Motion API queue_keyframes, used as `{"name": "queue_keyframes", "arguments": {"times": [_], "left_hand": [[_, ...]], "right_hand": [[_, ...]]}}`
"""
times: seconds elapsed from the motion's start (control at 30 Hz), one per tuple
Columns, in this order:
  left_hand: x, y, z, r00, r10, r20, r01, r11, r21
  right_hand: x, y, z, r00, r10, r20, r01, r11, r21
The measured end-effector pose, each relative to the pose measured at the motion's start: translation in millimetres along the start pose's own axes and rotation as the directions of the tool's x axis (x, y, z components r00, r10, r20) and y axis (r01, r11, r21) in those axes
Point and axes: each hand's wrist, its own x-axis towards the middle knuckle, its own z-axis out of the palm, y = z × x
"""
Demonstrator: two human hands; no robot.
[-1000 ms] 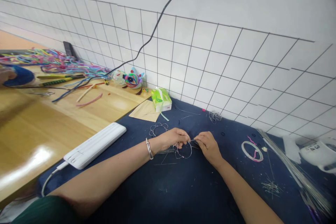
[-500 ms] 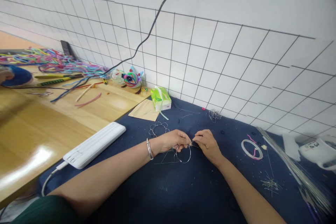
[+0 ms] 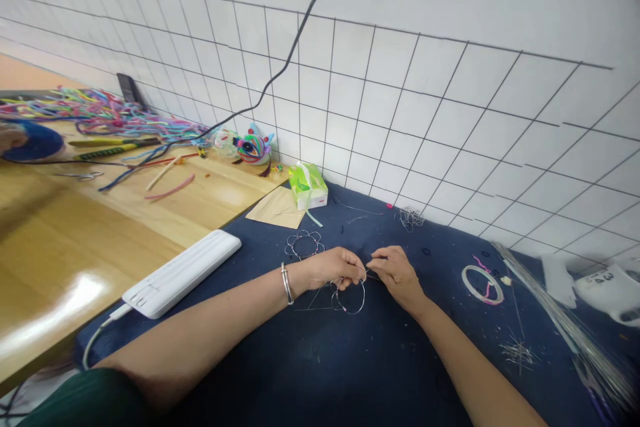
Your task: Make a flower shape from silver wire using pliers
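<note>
Near the middle of the dark blue cloth (image 3: 300,360), my left hand (image 3: 336,267) pinches a thin wire ring (image 3: 363,300) that hangs below its fingers, with smaller wire loops at its left side. My right hand (image 3: 397,273) is closed just to the right, thumb and fingertips together at a thin wire end by the ring's top. The exact grip there is too small to make out fully. Behind my left wrist lies a flower-shaped wire frame (image 3: 304,244), a ring with several petal loops.
A white power strip (image 3: 183,273) lies left, and a green tissue pack (image 3: 307,185) stands by the wall. To the right are a tape-like ring (image 3: 483,285), wire scraps (image 3: 519,351), a bundle of straight wires (image 3: 565,323) and a white glue gun-like tool (image 3: 607,290). Coloured pipe cleaners (image 3: 100,113) cover the wooden table's back.
The hands stay almost in place, still holding the wire ring. The camera view has shifted slightly; otherwise little differs.
</note>
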Motion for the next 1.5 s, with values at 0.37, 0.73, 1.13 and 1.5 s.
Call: {"name": "queue_keyframes", "arguments": {"times": [0.37,0.73,1.13,1.5], "left_hand": [[6,1,-15.8,0.946,0.095,-0.31,-0.146,0.978,-0.146],[5,-4,-12.1,0.952,0.072,-0.298,-0.121,0.982,-0.148],[6,-3,-11.8,0.964,0.058,-0.26,-0.097,0.985,-0.139],[9,-4,-14.4,0.969,0.013,-0.247,-0.048,0.989,-0.139]], "right_hand": [[-33,18,-21,0.948,0.226,0.225,-0.082,0.854,-0.513],[-39,17,-15,0.965,0.239,0.111,-0.158,0.863,-0.48],[-3,-30,-27,0.95,-0.243,0.199,0.314,0.722,-0.617],[-10,-29,-34,0.933,-0.287,0.215,0.352,0.618,-0.703]]}}
